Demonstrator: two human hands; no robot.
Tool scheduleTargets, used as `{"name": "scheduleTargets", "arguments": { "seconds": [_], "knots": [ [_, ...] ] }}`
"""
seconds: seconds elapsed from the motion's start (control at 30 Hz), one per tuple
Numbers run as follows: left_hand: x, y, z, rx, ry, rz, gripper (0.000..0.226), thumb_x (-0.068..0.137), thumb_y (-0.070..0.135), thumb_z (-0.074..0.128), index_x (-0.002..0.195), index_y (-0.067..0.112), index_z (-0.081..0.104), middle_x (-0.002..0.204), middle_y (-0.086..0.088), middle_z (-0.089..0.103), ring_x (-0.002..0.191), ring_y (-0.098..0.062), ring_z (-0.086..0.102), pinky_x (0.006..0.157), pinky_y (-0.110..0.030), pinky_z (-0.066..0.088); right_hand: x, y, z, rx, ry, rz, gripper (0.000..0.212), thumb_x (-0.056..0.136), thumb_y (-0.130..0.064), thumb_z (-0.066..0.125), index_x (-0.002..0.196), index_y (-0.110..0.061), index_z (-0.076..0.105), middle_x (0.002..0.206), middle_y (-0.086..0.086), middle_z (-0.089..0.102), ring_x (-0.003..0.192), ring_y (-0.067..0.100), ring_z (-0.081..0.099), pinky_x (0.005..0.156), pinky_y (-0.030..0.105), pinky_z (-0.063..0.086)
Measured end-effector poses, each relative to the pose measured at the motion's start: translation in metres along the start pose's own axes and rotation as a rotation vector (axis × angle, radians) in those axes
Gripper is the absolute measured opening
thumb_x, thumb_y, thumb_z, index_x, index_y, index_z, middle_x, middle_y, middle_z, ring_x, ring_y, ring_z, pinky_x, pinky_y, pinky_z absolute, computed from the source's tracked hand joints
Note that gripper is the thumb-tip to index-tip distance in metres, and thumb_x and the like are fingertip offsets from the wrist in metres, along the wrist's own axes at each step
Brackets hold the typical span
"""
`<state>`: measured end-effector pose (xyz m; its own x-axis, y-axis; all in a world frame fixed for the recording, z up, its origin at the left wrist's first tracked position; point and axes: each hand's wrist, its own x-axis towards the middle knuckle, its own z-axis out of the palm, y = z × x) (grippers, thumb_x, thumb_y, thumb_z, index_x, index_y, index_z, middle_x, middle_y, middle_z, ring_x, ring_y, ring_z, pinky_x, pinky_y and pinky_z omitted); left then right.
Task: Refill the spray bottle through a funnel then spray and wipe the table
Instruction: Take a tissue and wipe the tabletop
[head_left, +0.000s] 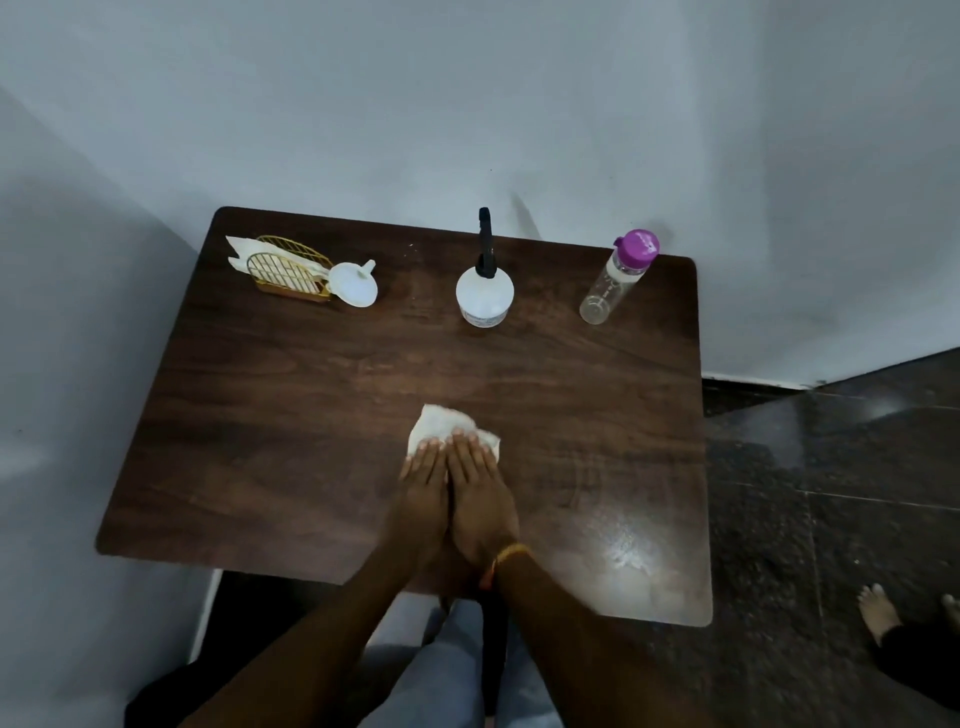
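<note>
nearest the camera, both hands are pressing flat on a white paper napkin (447, 428) at the middle of the dark wood-grain tabletop (270, 441). the left hand (423, 488) and the right hand (480, 491) are lying side by side, touching, with fingers (467, 447) straight and held close together — a flat, wide press that looks meant to spread weight over the crumpled sheet and drag moisture along with it. the napkin is looking soft and creased, poking out beyond the fingertips. a thin orange band (511, 552) is circling the right wrist. to the right of the hands, near the front corner, a wet sheen (623, 556) is glaring on the smooth laminate, so that patch is probably still waiting for the wipe.

further back, along the wall edge, the other things are standing well apart from the wiping zone, likely parked there to keep the middle free. the spray bottle (484, 296) — round white body, black trigger head — is sitting upright at the centre back. to its right a clear plastic bottle (613, 283) with a purple cap is standing, seemingly nearly drained. to the left, a small white funnel (355, 283) is lying tipped on its side, just beside a gold wire napkin holder (288, 273) with white napkins tucked in it.
</note>
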<state>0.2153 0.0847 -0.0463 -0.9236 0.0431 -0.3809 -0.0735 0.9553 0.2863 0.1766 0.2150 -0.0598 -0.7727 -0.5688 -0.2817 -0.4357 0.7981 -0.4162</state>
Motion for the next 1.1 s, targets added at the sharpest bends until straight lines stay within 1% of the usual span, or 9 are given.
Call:
{"name": "scheduleTargets", "arguments": {
  "seconds": [0.2,0.33,0.5,0.67,0.77,0.87,0.93,1.03,1.1],
  "knots": [
    [-0.106,0.012,0.04,-0.072,0.022,0.083,0.053,0.098,0.026,0.049,0.145,0.002,0.057,0.158,-0.012,0.045,0.144,-0.03,0.052,0.13,-0.036,0.015,-0.12,0.003,0.05,0.044,0.047,-0.035,0.064,0.103,-0.023,0.045,0.165,-0.011,0.034,0.176,0.008,0.014,0.163,0.022,0.022,0.133,0.039,0.007],
    [-0.079,0.026,0.045,-0.058,0.063,0.204,0.058,0.094,0.026,0.056,0.148,0.005,0.055,0.16,-0.013,0.043,0.148,-0.029,0.047,0.126,-0.041,0.023,-0.121,0.03,0.036,-0.039,0.052,0.101,0.077,0.102,-0.03,0.057,0.167,-0.006,0.023,0.179,0.011,0.002,0.165,0.026,0.013,0.135,0.041,0.006],
    [-0.005,0.042,0.029,0.02,0.066,0.043,0.07,0.098,0.034,0.036,0.16,0.002,0.025,0.163,-0.014,0.04,0.15,-0.026,0.039,0.126,-0.04,0.014,-0.049,0.013,0.004,-0.031,0.107,0.209,0.076,0.103,-0.038,0.043,0.166,-0.004,0.016,0.173,0.017,0.02,0.161,0.033,0.024,0.129,0.045,0.012],
    [-0.072,0.028,0.041,0.038,-0.003,0.07,0.058,0.106,0.032,0.03,0.144,-0.002,0.058,0.156,-0.019,0.049,0.147,-0.03,0.045,0.131,-0.037,-0.002,-0.093,0.0,0.021,0.034,-0.041,0.064,0.074,0.103,-0.032,0.05,0.167,-0.013,0.019,0.176,0.009,0.014,0.164,0.024,0.014,0.135,0.043,0.015],
    [-0.119,0.035,0.051,0.048,0.018,0.206,0.062,0.112,0.021,0.012,0.138,-0.004,0.063,0.149,-0.021,0.055,0.138,-0.033,0.057,0.132,-0.039,0.008,-0.147,0.013,0.026,0.063,-0.007,0.008,0.064,0.099,-0.025,0.047,0.162,-0.012,0.039,0.172,0.007,0.024,0.16,0.022,0.032,0.134,0.036,0.002],
    [-0.113,0.06,0.053,-0.034,0.009,0.286,0.051,0.111,0.019,0.027,0.135,-0.001,0.067,0.144,-0.02,0.062,0.136,-0.032,0.06,0.122,-0.043,0.031,-0.175,0.038,0.017,-0.041,0.039,0.109,0.064,0.101,-0.028,0.042,0.161,-0.007,0.04,0.171,0.012,0.025,0.158,0.025,0.035,0.132,0.036,-0.001],
    [-0.082,0.08,0.05,-0.074,0.023,0.346,0.052,0.104,0.022,0.037,0.146,-0.001,0.057,0.154,-0.019,0.053,0.146,-0.03,0.05,0.121,-0.044,0.04,-0.169,0.053,0.006,-0.062,0.069,0.206,0.065,0.106,-0.029,0.037,0.166,-0.008,0.028,0.175,0.011,0.015,0.163,0.024,0.02,0.132,0.035,-0.003],
    [-0.034,0.096,0.041,-0.016,-0.04,0.243,0.064,0.106,0.028,0.02,0.163,-0.001,0.023,0.171,-0.017,0.017,0.16,-0.027,0.02,0.131,-0.043,0.018,-0.123,0.06,-0.005,-0.041,0.094,0.252,0.065,0.107,-0.027,0.038,0.167,-0.006,0.023,0.177,0.011,0.009,0.165,0.025,0.013,0.133,0.037,-0.002],
    [-0.024,0.09,0.038,-0.02,-0.013,0.148,0.064,0.104,0.027,0.02,0.161,-0.002,0.021,0.169,-0.013,0.007,0.159,-0.025,0.023,0.133,-0.038,0.013,-0.093,0.052,-0.006,-0.029,0.063,0.26,0.065,0.106,-0.028,0.038,0.165,-0.003,0.028,0.175,0.015,0.016,0.163,0.029,0.019,0.133,0.038,-0.003]
  ]
}}
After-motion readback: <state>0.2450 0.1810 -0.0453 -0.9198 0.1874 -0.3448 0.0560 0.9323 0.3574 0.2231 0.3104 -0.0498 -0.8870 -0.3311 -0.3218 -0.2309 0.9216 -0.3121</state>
